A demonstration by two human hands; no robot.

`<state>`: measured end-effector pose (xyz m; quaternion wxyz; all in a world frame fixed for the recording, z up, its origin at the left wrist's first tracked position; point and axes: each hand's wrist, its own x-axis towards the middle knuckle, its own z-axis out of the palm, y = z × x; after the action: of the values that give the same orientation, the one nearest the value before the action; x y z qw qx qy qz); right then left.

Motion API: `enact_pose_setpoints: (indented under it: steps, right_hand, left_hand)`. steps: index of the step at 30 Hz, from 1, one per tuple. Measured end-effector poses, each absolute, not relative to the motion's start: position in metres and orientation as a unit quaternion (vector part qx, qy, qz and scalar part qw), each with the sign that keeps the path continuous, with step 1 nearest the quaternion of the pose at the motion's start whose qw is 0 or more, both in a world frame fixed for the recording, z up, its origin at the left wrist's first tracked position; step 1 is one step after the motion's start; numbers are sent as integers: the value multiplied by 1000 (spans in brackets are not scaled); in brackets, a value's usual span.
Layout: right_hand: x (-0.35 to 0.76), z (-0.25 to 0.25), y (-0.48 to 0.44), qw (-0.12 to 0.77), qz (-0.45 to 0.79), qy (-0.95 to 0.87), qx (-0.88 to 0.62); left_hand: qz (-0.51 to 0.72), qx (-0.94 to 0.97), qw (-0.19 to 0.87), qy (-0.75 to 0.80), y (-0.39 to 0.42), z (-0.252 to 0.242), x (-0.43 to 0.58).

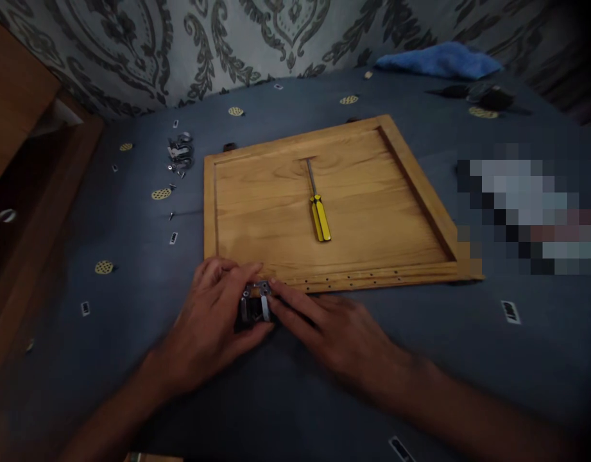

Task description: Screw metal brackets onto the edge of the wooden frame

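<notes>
A metal hinge sits at the near left edge of a framed wooden panel. My left hand is closed round its left side, thumb below it and fingers above. From the right, the fingers of my right hand press on the hinge's upper right part. Small dark holes run along the panel's near rail, to the right of the hinge. A screwdriver with a yellow handle lies on the panel, its shaft pointing away from me.
Several metal hinges lie on the patterned dark cloth at the back left, with loose screws nearby. A blue cloth and a dark tool are at the back right. Brown wooden furniture stands at the left.
</notes>
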<state>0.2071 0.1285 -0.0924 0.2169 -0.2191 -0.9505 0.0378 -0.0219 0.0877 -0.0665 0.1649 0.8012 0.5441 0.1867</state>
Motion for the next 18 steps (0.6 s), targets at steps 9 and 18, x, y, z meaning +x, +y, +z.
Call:
enact_pose_setpoints:
  steps: [9, 18]
  right_hand:
    - [209, -92, 130, 227, 23, -950, -214]
    - [211, -96, 130, 206, 42, -955, -211]
  left_hand:
    - [181, 800, 158, 551, 88, -54, -23]
    - [175, 807, 165, 539, 87, -61, -22]
